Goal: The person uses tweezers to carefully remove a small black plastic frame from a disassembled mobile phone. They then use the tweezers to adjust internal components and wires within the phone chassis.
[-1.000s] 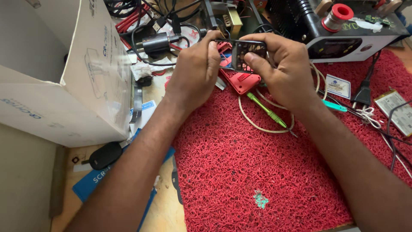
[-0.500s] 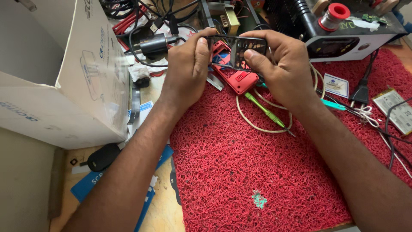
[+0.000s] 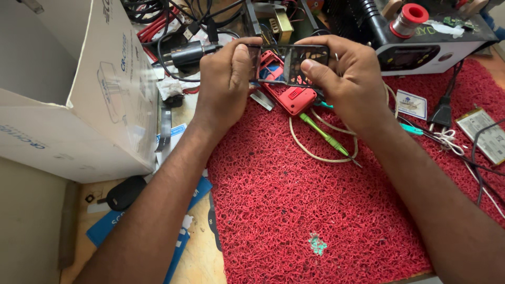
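Raised slightly, probably plastic frame (image 3: 292,60) between both hands.

- A wooden desk (image 3: 197,263) carries a red looped mat (image 3: 315,200).
- On the mat: red phone shell (image 3: 294,97), green screwdriver (image 3: 323,134).
- Cardboard box (image 3: 79,94) sits at the left.

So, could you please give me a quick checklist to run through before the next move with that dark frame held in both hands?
1. Dark frame gripped at both ends: ok, left hand and right hand each pinch one end.
2. Frame lifted off the red mat: ok.
3. Red phone body within reach below: ok.
4. Green screwdriver at hand: ok, beside the right wrist.
5. Frame free of cracks: cannot tell.
6. Loose cable away from the hands: not ok, it loops under the right wrist.
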